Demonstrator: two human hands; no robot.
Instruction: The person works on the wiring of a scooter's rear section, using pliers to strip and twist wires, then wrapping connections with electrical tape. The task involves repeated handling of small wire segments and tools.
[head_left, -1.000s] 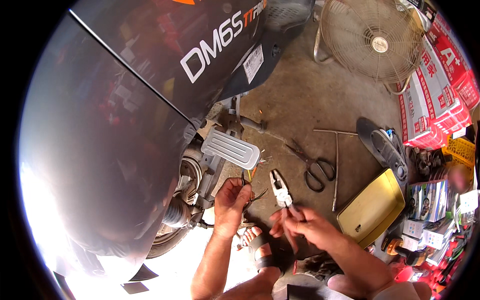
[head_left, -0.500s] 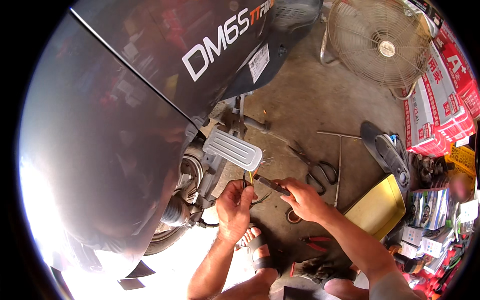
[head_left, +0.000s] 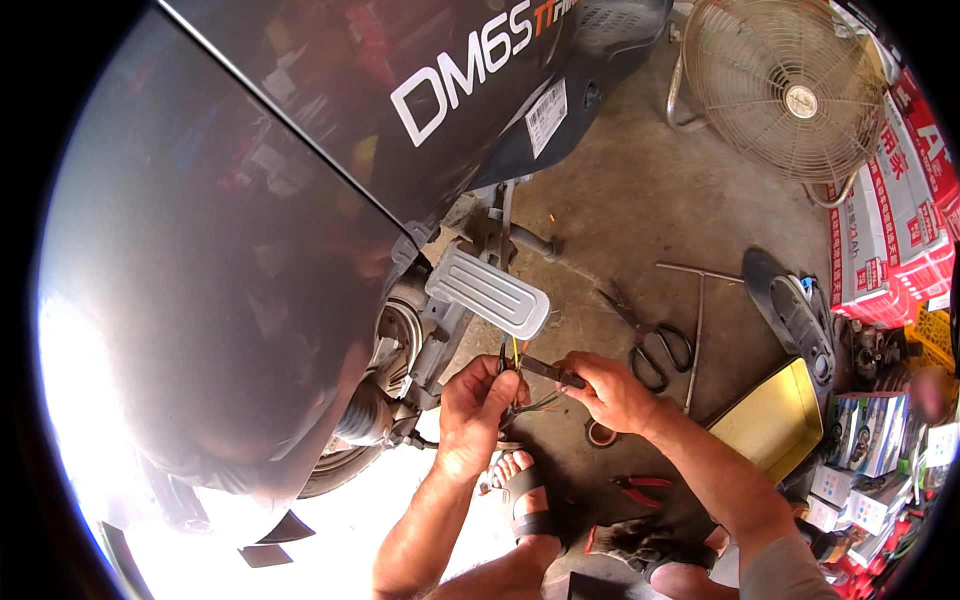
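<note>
Close under the footrest (head_left: 488,292), left hand (head_left: 478,405) pinches wires (head_left: 528,402); right hand (head_left: 612,392) grips a tool (head_left: 552,371).

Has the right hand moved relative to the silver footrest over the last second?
Yes. The right hand with its tool has come up from beside the sandalled foot to the wires just below the footrest.

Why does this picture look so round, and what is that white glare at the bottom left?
Head view: a fisheye lens, so a black rim frames it and the scooter's body panel bows. Sunlit ground at lower left is blown out to white beside the rear wheel. The left hand, right hand and wires are evenly lit and sharp; the boxes at the rim are stretched.
</note>
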